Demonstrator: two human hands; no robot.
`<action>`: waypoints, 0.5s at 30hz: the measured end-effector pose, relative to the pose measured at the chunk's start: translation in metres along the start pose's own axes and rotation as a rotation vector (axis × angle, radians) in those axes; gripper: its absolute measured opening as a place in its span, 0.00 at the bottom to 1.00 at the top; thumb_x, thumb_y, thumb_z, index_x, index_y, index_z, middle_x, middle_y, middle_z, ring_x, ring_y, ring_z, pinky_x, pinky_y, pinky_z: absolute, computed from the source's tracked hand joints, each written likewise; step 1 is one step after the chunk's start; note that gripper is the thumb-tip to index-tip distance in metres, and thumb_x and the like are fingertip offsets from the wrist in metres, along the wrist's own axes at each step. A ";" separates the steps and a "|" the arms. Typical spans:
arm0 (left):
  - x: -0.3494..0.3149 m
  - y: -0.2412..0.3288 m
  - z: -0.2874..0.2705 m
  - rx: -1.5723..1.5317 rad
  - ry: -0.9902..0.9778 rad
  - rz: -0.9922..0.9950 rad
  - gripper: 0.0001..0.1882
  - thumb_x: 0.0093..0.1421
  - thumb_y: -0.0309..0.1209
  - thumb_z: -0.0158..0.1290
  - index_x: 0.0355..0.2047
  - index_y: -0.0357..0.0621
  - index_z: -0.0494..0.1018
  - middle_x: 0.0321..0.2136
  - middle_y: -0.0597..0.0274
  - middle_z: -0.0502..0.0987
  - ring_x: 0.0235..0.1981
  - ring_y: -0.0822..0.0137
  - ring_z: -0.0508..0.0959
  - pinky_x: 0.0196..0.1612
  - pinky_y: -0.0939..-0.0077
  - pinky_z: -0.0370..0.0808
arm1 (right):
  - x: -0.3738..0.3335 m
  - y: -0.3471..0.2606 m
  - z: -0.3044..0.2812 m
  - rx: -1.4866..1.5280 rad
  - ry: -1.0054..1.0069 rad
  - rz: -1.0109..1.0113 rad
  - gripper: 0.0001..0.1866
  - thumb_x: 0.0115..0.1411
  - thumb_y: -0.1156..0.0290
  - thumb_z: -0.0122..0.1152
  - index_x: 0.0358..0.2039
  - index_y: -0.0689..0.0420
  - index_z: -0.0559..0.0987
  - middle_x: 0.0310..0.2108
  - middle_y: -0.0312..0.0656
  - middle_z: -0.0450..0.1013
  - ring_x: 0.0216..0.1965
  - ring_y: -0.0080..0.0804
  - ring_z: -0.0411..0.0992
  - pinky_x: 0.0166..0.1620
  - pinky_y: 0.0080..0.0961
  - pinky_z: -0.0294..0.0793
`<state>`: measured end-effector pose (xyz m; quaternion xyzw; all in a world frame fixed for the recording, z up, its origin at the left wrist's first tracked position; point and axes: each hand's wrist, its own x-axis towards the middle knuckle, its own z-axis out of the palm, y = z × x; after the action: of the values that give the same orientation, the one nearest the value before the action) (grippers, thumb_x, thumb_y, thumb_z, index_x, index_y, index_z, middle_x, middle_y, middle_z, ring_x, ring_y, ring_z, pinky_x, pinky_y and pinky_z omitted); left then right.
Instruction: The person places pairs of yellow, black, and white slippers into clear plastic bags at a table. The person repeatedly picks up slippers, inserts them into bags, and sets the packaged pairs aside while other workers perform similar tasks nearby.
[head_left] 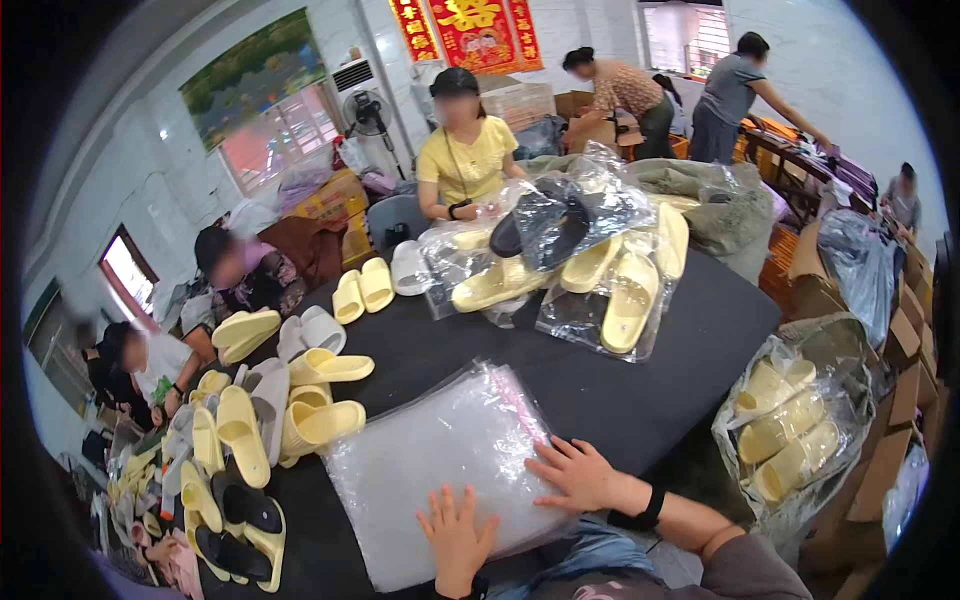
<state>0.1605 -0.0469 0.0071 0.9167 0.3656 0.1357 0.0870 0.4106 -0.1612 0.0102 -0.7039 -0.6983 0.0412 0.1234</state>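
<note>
A standing fan [367, 113] is near the wall, left of a red poster [485, 50] (with gold decoration); across the black worktop [620, 395] is a person in yellow [470, 160].

"What's up close?"
"The left hand [458, 535] and right hand [580, 475] rest, fingers spread, on a stack of clear plastic bags [415, 465]."
"And around them?"
"Yellow and gray slippers [240, 435] at left, bagged slippers [632, 300] farther back on the black table [450, 340], a co-worker [470, 160] in yellow beyond."

Pale, perhaps tiled walls [845, 75]; windows [128, 268].
</note>
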 end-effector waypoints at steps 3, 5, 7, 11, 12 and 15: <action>-0.003 -0.006 0.016 0.059 0.022 -0.014 0.37 0.60 0.56 0.51 0.65 0.52 0.64 0.67 0.40 0.57 0.68 0.37 0.53 0.67 0.33 0.40 | 0.017 0.038 -0.052 0.478 -0.192 0.020 0.38 0.64 0.40 0.48 0.66 0.53 0.64 0.67 0.52 0.59 0.65 0.48 0.62 0.64 0.39 0.64; -0.005 -0.009 0.017 0.085 0.047 0.000 0.37 0.60 0.57 0.51 0.65 0.53 0.64 0.67 0.40 0.57 0.68 0.37 0.53 0.67 0.34 0.40 | 0.028 0.083 -0.056 0.393 0.136 -0.032 0.37 0.62 0.51 0.60 0.65 0.60 0.64 0.66 0.52 0.60 0.62 0.49 0.65 0.62 0.38 0.67; -0.006 -0.008 0.017 0.092 0.057 0.001 0.37 0.60 0.57 0.50 0.65 0.53 0.65 0.67 0.40 0.57 0.68 0.36 0.53 0.67 0.34 0.40 | 0.044 0.122 -0.074 0.691 0.376 0.242 0.35 0.59 0.63 0.67 0.63 0.64 0.65 0.62 0.55 0.64 0.57 0.44 0.70 0.60 0.34 0.70; -0.002 -0.009 0.023 0.091 0.065 0.020 0.37 0.60 0.58 0.50 0.64 0.53 0.66 0.66 0.40 0.58 0.68 0.36 0.54 0.67 0.34 0.40 | 0.066 0.210 -0.067 1.249 0.699 0.495 0.44 0.57 0.52 0.70 0.66 0.60 0.61 0.62 0.56 0.62 0.61 0.43 0.64 0.64 0.37 0.62; -0.003 -0.011 0.023 0.109 0.069 0.010 0.37 0.60 0.58 0.50 0.64 0.53 0.66 0.66 0.40 0.58 0.68 0.36 0.54 0.67 0.33 0.40 | 0.076 0.214 -0.068 1.354 0.737 0.451 0.45 0.56 0.51 0.70 0.66 0.59 0.61 0.63 0.53 0.62 0.63 0.42 0.62 0.66 0.38 0.57; -0.006 -0.010 0.024 0.123 0.060 0.007 0.38 0.59 0.59 0.50 0.64 0.53 0.66 0.66 0.39 0.59 0.68 0.36 0.54 0.67 0.33 0.41 | 0.109 0.239 -0.072 1.911 1.190 0.650 0.39 0.62 0.50 0.63 0.67 0.55 0.62 0.65 0.43 0.62 0.65 0.39 0.60 0.68 0.38 0.49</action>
<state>0.1575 -0.0448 -0.0193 0.9171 0.3726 0.1405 0.0191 0.6618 -0.0601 0.0368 -0.3788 -0.0027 0.2429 0.8930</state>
